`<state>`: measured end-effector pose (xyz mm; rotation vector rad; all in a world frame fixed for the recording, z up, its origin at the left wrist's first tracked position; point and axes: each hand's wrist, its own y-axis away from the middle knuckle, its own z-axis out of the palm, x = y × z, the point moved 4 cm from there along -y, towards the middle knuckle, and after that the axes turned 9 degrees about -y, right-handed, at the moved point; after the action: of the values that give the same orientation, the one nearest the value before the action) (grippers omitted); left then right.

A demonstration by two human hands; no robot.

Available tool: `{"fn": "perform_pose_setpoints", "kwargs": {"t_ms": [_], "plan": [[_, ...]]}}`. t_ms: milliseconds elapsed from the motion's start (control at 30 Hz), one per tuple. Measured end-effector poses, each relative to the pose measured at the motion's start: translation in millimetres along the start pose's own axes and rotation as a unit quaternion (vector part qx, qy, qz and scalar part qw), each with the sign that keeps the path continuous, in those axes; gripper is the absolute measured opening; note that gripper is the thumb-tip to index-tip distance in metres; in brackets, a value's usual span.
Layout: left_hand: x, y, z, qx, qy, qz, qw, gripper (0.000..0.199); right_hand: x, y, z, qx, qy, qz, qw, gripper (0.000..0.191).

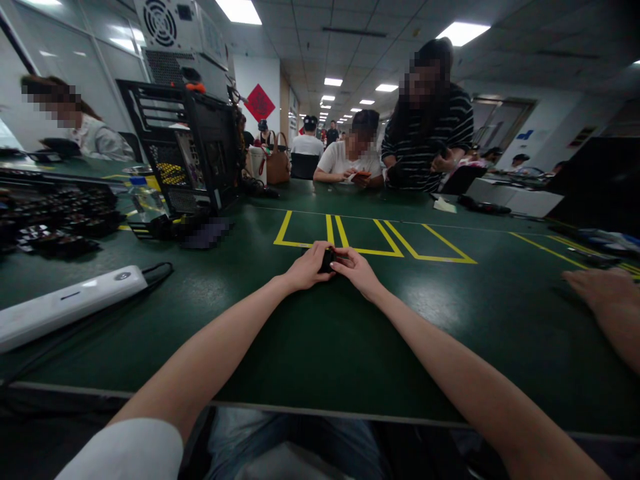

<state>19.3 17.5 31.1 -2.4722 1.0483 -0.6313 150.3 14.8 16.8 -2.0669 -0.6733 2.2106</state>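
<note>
One small black component (328, 260), exact type too small to tell: held between the two hands, near side of the yellow tape outlines (380, 253), over the green bench (325, 347); whether it touches the surface, cannot tell from here. Left hand (309, 268): fingers wrapped round it. Right hand (355, 270): thumb and fingertips pinching its right side. Hazard, in my judgement: a slip and skid across the bench, should either grip slacken or the two pull unevenly. Also noted: one long white device (75, 303), well apart, leftward
</note>
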Motion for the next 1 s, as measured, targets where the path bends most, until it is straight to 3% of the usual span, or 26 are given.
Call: {"fn": "perform_pose_setpoints", "kwargs": {"t_ms": [200,467,800,1000], "plan": [[-1.1,-1.2,1.8,0.006,0.005,-0.006,1.000,0.055,-3.1,2.0,1.4,0.004,-0.012,-0.016,1.000,0.024],[-1.4,-0.6,1.7,0.001,0.004,-0.003,1.000,0.053,-3.7,2.1,0.8,-0.003,0.010,-0.007,1.000,0.032],[-2.8,-1.8,5.1,0.012,-0.004,0.003,1.000,0.056,-0.2,1.1,0.8,0.006,0.024,-0.035,0.999,0.023],[-0.9,-0.6,1.9,0.002,0.001,-0.005,1.000,0.055,0.6,-0.4,-1.4,0.013,0.048,-0.015,0.999,0.035]]}}
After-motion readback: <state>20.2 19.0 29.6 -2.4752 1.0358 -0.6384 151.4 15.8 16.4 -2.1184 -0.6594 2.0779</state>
